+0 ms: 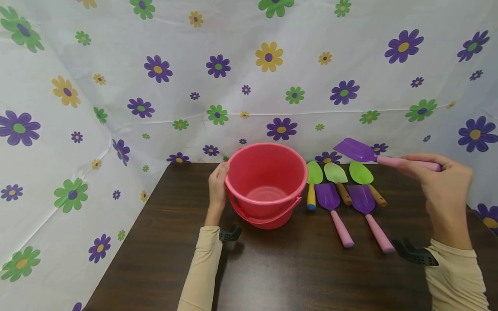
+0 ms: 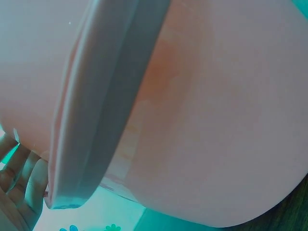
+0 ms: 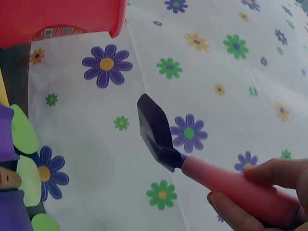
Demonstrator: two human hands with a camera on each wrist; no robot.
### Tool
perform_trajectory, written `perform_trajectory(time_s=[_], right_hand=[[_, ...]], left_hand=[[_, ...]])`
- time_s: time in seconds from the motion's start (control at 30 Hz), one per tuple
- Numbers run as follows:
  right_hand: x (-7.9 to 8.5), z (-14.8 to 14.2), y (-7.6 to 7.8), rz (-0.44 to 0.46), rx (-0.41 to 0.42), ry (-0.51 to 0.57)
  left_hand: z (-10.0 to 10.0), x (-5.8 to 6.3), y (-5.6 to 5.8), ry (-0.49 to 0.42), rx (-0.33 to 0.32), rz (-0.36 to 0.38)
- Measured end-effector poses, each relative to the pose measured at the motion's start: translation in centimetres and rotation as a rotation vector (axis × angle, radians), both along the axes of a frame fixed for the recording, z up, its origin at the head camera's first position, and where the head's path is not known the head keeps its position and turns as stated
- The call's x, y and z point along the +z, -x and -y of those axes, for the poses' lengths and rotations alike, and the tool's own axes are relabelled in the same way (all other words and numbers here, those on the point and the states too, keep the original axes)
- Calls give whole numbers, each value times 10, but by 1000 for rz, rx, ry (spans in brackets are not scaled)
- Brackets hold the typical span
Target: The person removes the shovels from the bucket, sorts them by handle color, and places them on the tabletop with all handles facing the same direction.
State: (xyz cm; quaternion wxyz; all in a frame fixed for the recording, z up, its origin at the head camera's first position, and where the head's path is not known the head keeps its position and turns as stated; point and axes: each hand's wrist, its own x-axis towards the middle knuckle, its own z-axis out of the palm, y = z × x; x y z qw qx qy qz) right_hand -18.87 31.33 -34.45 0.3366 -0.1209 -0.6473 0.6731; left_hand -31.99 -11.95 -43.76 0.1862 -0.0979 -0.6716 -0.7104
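At the middle of the table in the head view stands a red plastic bucket [image 1: 268, 166], upright, its handle hanging down in front. My left hand [image 1: 218, 183] grips its left rim; in the left wrist view the fingers [image 2: 33, 187] bend at the edge of the bucket rim [image 2: 96, 120]. On the right, my right hand [image 1: 445, 185] holds a toy shovel [image 1: 354, 149] by its pink handle, raised above the table with the purple blade pointing left. The right wrist view shows thumb and fingers around that pink handle [image 3: 231, 187].
Right of the bucket lie two more purple shovels [image 1: 328, 196] with pink handles. Behind them are three green trowels: one with a yellow handle [image 1: 311, 196], two with wooden handles [image 1: 376, 195]. A flowered white sheet [image 1: 233, 95] hangs behind and beside the dark wooden table [image 1: 272, 272].
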Motion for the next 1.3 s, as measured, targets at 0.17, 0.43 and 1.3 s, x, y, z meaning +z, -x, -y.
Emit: perform_trajectory(time_s=[0.17, 0.43, 1.3], right_hand=[[-5, -9, 3, 6, -52, 36], [-17, -21, 8, -24, -131, 42], [-67, -67, 4, 290, -344, -35]], left_hand=[[1, -2, 2, -13, -14, -3], [0, -1, 2, -17, 7, 2], [0, 0, 0, 0, 1, 3]])
